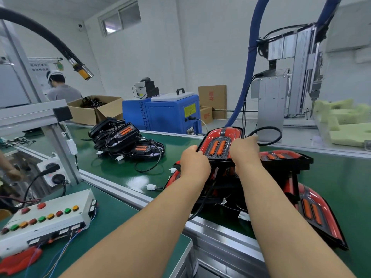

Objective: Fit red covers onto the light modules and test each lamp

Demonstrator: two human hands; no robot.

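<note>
Both hands hold one red-covered lamp [219,144] with two orange strips above the green conveyor belt [124,167]. My left hand [193,161] grips its left edge and my right hand [246,152] its right edge. Below and to the right lies a pile of red-covered lamps [313,211] with black cables. Uncovered black light modules [124,137] with orange strips are heaped further left on the belt. A white test box [48,219] with coloured buttons sits at the near left. A loose red cover [19,261] lies beside it.
A blue machine [164,113] and cardboard boxes [94,111] stand behind the belt. An aluminium frame post [60,149] with a socket rises at left. A dispensing machine [291,77] and foam fixtures [345,121] stand at right. A person works at the far left.
</note>
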